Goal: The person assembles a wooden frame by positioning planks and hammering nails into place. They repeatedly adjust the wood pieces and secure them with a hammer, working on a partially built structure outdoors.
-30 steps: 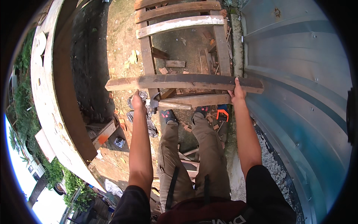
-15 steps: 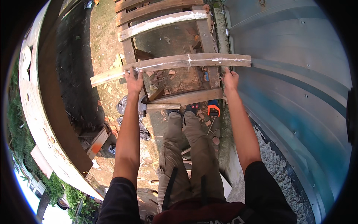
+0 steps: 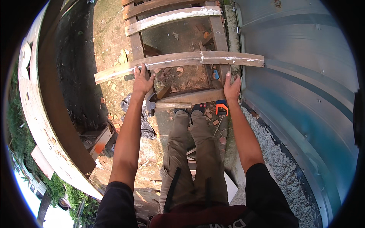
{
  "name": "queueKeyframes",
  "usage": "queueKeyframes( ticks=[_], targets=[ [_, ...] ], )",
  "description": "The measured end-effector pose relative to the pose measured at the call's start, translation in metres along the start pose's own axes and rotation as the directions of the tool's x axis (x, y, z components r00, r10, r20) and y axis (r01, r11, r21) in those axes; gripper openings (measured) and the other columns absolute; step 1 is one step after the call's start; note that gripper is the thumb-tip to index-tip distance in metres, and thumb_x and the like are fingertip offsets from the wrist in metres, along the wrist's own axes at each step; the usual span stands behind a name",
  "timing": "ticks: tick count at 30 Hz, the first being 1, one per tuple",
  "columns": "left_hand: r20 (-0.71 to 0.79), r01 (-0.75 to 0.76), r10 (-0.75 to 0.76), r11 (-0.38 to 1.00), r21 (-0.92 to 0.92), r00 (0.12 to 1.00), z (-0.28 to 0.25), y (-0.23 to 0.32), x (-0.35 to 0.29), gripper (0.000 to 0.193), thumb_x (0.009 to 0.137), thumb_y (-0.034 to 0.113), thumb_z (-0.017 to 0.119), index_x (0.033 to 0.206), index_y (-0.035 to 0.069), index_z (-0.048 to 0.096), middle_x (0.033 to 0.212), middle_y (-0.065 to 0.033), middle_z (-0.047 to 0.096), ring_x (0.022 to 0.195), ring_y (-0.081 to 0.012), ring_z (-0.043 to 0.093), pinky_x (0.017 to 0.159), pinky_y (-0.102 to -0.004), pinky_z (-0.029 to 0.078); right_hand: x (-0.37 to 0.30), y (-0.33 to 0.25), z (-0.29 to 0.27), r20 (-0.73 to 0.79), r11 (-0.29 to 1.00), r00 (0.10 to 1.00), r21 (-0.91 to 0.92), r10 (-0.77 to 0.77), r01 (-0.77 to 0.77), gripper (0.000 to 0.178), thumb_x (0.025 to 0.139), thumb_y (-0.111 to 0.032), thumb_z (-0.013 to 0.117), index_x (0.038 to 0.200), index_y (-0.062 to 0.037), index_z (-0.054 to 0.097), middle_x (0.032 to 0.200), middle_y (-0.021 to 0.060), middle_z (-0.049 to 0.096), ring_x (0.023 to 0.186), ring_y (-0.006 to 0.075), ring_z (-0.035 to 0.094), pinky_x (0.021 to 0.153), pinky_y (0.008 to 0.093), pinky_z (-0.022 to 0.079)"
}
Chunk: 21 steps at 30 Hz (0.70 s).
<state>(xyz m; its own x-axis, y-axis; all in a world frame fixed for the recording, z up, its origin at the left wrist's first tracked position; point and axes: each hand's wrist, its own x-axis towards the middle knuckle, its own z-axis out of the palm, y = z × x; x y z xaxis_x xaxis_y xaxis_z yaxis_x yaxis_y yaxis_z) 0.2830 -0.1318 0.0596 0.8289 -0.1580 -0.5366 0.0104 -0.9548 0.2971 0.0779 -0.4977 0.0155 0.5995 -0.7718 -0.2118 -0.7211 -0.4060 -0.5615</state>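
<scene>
A long wooden plank with white paint streaks lies across the two side rails of a slatted wooden frame. Its ends stick out past both rails. My left hand is open at the plank's near edge, fingertips touching or almost touching it, thumb apart. Below the plank, by the right rail, my right hand is open with fingers spread and holds nothing. A hammer with a wooden handle rests along the frame's near crosspiece, its head beside the left rail.
A saw with an orange handle sits near my feet on the right. Corrugated metal sheeting walls the right side. A large pale-edged board stands at the left. Wood scraps and black plastic litter the ground.
My right hand has let go of the plank, moved down slightly and opened. My left fingers have loosened at the plank's edge. The whole view has shifted a little.
</scene>
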Motion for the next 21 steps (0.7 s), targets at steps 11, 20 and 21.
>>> queueKeyframes(
  ticks=[11,20,21],
  targets=[
    [-0.234,0.238,-0.530,0.675,-0.699,0.815,0.026,-0.044,-0.014,0.076,0.095,0.032,0.069,0.156,0.001,0.035,0.162,-0.0299,0.029,0.149,-0.0370,0.036,0.121,-0.0388,0.032,0.105,-0.032,-0.017,0.392,0.297,0.737,0.733,0.551,-0.612,0.074,0.101,-0.045,0.064,0.145,0.0096,0.038,0.134,0.0242,0.058,0.124,0.0376,0.062,0.094,0.0415,0.056],
    [0.387,0.337,-0.538,-0.194,-0.922,0.749,0.019,-0.071,0.090,0.041,0.094,0.042,0.072,0.125,0.016,0.065,0.112,-0.0051,0.069,0.101,-0.0235,0.064,0.096,-0.0522,0.043,0.109,-0.001,-0.017,0.488,0.345,0.752,0.682,0.442,-0.645,0.075,0.101,-0.049,0.062,0.149,0.0038,0.040,0.146,0.0240,0.053,0.134,0.0355,0.054,0.110,0.0468,0.044],
    [0.409,0.372,-0.489,-0.176,-0.911,0.771,0.020,-0.082,0.093,0.039,0.094,0.039,0.073,0.124,0.016,0.065,0.114,-0.0043,0.069,0.101,-0.0247,0.064,0.094,-0.0503,0.045,0.109,0.000,-0.022,0.492,0.373,0.757,0.667,0.430,-0.645,0.074,0.101,-0.049,0.062,0.148,0.0031,0.041,0.144,0.0235,0.054,0.133,0.0350,0.055,0.110,0.0461,0.045]
  ],
)
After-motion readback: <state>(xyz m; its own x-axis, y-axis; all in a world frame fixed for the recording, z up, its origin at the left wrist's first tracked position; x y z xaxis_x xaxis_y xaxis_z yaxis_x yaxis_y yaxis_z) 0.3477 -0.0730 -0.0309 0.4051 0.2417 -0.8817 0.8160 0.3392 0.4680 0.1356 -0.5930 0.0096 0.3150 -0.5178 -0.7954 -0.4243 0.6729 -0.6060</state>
